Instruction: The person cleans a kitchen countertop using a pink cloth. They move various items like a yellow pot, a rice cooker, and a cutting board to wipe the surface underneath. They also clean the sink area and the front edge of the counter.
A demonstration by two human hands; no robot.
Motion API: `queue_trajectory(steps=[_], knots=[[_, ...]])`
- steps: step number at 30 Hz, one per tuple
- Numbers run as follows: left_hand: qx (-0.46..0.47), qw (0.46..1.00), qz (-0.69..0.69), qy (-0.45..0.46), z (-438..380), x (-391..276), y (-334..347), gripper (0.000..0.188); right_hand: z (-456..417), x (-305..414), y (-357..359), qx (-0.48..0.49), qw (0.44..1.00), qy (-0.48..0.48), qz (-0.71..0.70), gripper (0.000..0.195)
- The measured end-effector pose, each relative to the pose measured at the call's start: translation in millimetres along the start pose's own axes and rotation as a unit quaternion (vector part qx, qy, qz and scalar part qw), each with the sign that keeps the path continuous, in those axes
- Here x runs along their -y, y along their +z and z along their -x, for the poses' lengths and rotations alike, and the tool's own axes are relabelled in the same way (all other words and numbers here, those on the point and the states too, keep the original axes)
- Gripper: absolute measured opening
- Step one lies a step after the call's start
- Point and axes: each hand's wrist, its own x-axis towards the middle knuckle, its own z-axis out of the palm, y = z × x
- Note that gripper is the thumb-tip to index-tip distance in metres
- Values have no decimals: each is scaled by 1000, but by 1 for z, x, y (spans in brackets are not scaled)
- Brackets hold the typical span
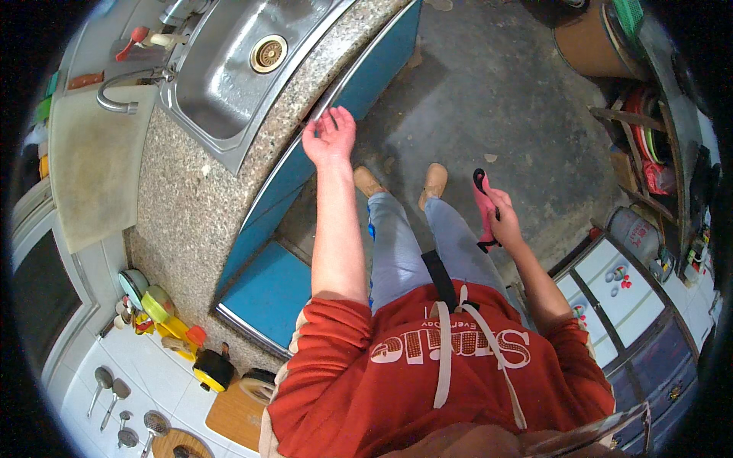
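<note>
My left hand (330, 140) is raised palm up by the front edge of the granite countertop (189, 200). Its fingers are apart and slightly curled, and a small dark mark shows between them, too small to identify. Beyond it lies the stainless steel sink (217, 86) with a brass-coloured drain strainer (268, 54). Low on the other side, my right hand (504, 220) grips a folded pink cloth item (484, 206) with black trim and a black loop at its top end. Part of this item is hidden behind the fingers.
A curved faucet (117, 105) arches over a pale mat (97, 166) beside the sink. Blue cabinet doors (366, 86) line the counter front. Wooden shelving (630, 117) and a gas cylinder (633, 232) stand along the right, near a cabinet with white panels (610, 269). Ladles (103, 380) hang on the tiled wall.
</note>
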Motion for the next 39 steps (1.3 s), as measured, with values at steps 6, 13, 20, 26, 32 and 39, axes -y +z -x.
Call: queue_trajectory(steps=[6,13,20,26,32,39], knots=[[-109,989,-103,-5,0,23,-38,39,-20,16,3,19,999,-34,18,57],[-118,956,-257,-77,44,52,-68,30,-116,111,27,-77,982,-162,56,53],[-99,942,-302,-109,49,49,-75,29,-176,177,71,-44,919,-321,226,51],[-106,937,-304,-134,50,37,-71,27,-225,170,68,-48,894,-281,345,55],[-107,936,-299,-150,54,38,-72,33,-333,173,14,-169,878,-260,363,42],[-86,934,-300,-172,49,30,-74,32,-397,168,-9,-187,881,-215,377,40]])
